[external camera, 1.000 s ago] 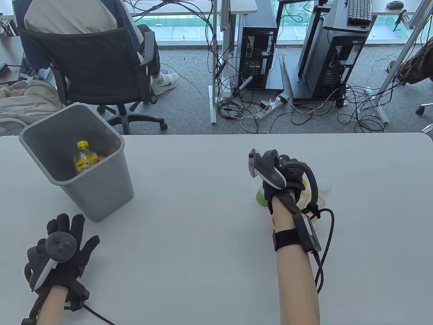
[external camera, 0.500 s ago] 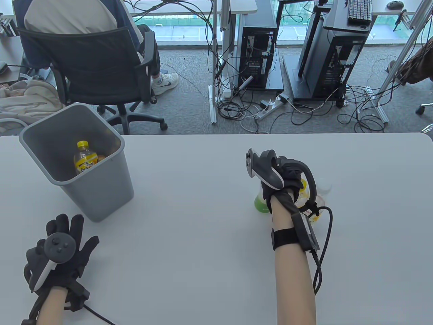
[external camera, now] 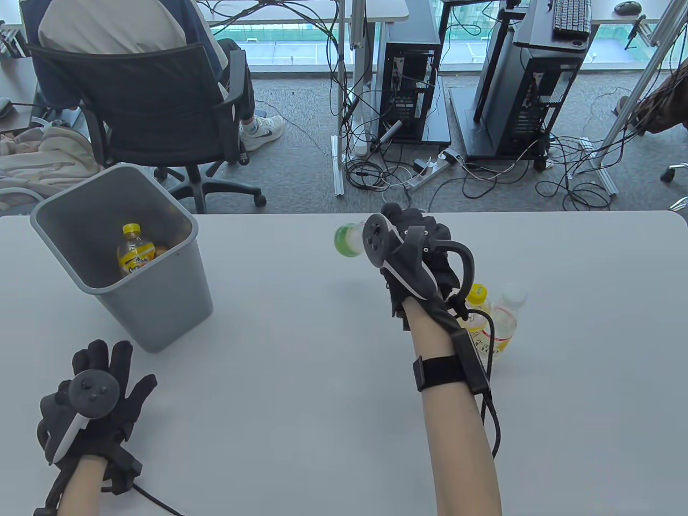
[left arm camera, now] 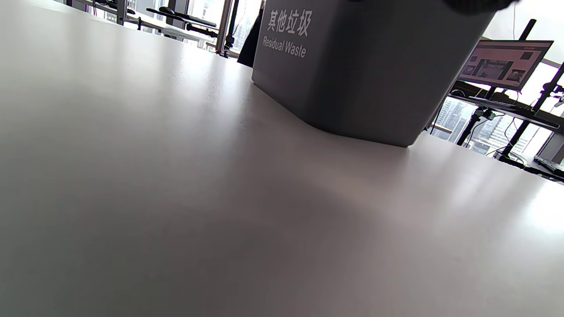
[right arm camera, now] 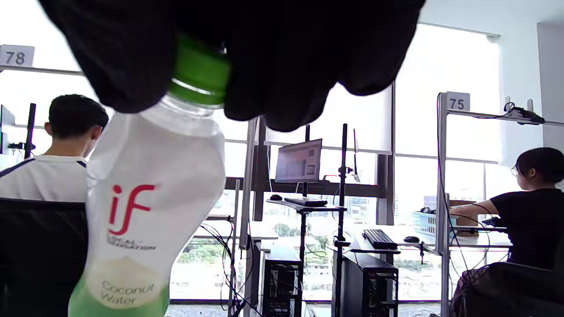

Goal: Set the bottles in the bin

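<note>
- Sitting already inside the grey bin point(external camera: 156, 301) at the table's left: one yellow-capped bottle point(external camera: 134, 251), with something orange beside it that is too hidden to name.
- Being carried now: a coconut water bottle point(right arm camera: 150, 207) with a green cap, held up off the white table point(external camera: 301, 387), tipped over with its green base pointing toward the bin.
- Gripping that bottle near the cap: the right hand point(external camera: 416, 258), gloved fingers point(right arm camera: 282, 66) curled together around the neck, as seen in the right wrist view.
- Hanging in the air between the remaining bottles and the bin, near the table's far edge, well apart from the bin's rim.
- Waiting on the table at the right, just beside the right forearm: a second yellow-capped bottle point(external camera: 477, 312) and a clear white-capped bottle point(external camera: 504, 322), standing close together, possibly touching.
- Lying palm-down on the table near the bin's front corner: the left hand point(external camera: 97, 398), fingers spread, holding nothing.
- Judging progress: at least one bottle binned, one in transit, two not yet picked up, so roughly a quarter done.
- Remaining for this bottle: crossing to above the bin's opening and letting go.
</note>
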Motion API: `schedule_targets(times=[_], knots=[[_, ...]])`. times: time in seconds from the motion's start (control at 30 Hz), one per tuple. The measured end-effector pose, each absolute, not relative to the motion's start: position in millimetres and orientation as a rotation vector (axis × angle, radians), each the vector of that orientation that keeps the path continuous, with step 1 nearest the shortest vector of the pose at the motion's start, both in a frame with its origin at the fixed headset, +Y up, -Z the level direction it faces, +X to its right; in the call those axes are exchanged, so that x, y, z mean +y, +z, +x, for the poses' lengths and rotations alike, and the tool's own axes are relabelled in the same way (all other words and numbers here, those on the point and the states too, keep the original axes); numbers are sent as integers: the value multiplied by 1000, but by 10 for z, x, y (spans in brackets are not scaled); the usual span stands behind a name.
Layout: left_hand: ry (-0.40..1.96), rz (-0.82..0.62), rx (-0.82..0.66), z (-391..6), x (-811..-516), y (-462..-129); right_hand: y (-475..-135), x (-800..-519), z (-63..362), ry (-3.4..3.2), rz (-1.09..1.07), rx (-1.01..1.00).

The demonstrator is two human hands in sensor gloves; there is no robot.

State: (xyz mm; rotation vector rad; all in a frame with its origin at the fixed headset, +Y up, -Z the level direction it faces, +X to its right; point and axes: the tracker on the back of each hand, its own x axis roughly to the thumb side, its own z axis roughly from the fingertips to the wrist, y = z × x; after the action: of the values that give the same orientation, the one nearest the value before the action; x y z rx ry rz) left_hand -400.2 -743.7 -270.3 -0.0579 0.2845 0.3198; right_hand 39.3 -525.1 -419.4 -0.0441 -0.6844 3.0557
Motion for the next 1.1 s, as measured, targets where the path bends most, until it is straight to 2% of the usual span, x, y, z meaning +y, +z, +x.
schedule_targets(times=[0.3,0.63,0.9,1.1], knots=[[320,-56,298,-4020,-7439,-2672,-3956,-4843,-445,2857,144,-1040],[283,-75,307,-4008,-7452,-2644,-3868,-4849,-1273,2630,287,-830],[238,-110,317,-3979,-7508,-2652,-3801,-5028,-1864,2641,362,-743],[247,-114,329,-4001,-7511,-2649,-3801,-5202,-2103,2675,392,-700]])
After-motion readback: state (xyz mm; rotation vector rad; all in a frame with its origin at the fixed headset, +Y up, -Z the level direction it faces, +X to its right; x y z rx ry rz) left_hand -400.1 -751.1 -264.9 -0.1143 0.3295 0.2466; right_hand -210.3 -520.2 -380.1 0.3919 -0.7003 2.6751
